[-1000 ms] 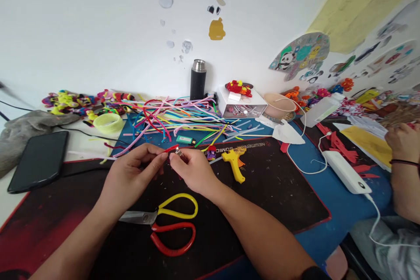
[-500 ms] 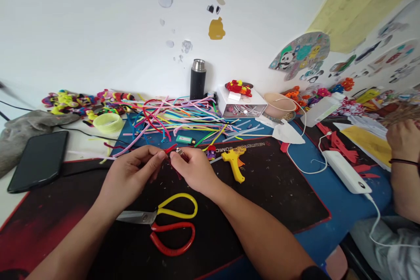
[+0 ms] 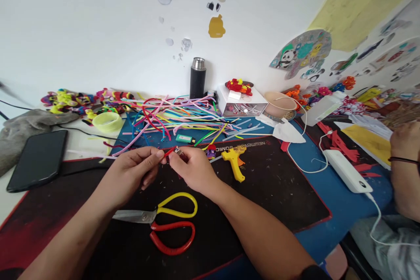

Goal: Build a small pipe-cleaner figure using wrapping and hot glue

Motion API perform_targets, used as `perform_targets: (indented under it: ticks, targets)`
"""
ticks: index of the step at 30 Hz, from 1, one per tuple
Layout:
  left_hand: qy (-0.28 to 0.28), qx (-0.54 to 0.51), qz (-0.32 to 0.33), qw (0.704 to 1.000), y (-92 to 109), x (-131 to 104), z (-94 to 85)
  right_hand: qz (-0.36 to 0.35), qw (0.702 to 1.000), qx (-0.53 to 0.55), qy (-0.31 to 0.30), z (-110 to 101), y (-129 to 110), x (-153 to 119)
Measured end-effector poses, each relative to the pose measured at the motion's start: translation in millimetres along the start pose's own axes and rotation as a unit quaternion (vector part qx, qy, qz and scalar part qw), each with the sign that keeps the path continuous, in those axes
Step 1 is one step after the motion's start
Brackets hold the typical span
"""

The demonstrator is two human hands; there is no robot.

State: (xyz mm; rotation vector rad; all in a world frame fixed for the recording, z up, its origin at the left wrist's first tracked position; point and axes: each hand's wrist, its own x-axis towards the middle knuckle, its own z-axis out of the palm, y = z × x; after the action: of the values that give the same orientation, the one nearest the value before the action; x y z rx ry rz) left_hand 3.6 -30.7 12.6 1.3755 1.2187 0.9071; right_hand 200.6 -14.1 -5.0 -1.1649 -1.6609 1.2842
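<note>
My left hand pinches one end of a short red strip between thumb and index finger. Close beside it, my right hand is closed round a small object with a metallic-looking tip; most of that object is hidden by the fingers. The red strip reaches toward the right fingertips. Below the hands, scissors with one yellow and one red handle lie on the black mat. A yellow glue gun rests to the right of my right hand.
Colourful pipe cleaners are heaped behind the hands. A black flask and a white box stand near the wall. The phone lies left, a white power bank right. Another person's arm is at the right edge.
The red strip sits lower and flatter between my hands. My left fingers have shifted slightly, the lower ones now more visible. The other person's hand has moved a little at the right edge.
</note>
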Motion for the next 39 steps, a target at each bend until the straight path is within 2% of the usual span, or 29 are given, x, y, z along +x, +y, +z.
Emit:
perform_targets:
  ticks: [8,14,18,24,31,39]
  targets:
    - [-0.019,-0.029,-0.033,0.999,0.3,1.0,0.6,0.005,1.0,-0.013,0.002,0.0,0.8,0.0]
    - [-0.005,-0.029,-0.009,1.0,-5.3,1.5,-1.3,-0.017,1.0,-0.017,-0.001,0.8,0.4,-0.2]
    - [0.031,-0.011,0.011,0.999,0.6,1.6,1.3,-0.036,0.999,-0.016,-0.001,1.6,0.3,-0.3]
    - [0.063,0.045,0.066,0.995,14.2,-1.2,8.4,-0.022,0.999,-0.027,-0.008,1.3,-0.9,-1.3]
    - [0.123,0.122,0.139,0.975,-0.3,-3.8,5.8,-0.005,0.999,-0.032,-0.011,1.2,-2.4,-0.3]
    - [0.181,0.181,0.163,0.953,-5.3,-6.9,4.6,-0.009,1.0,-0.027,-0.007,1.9,0.2,0.6]
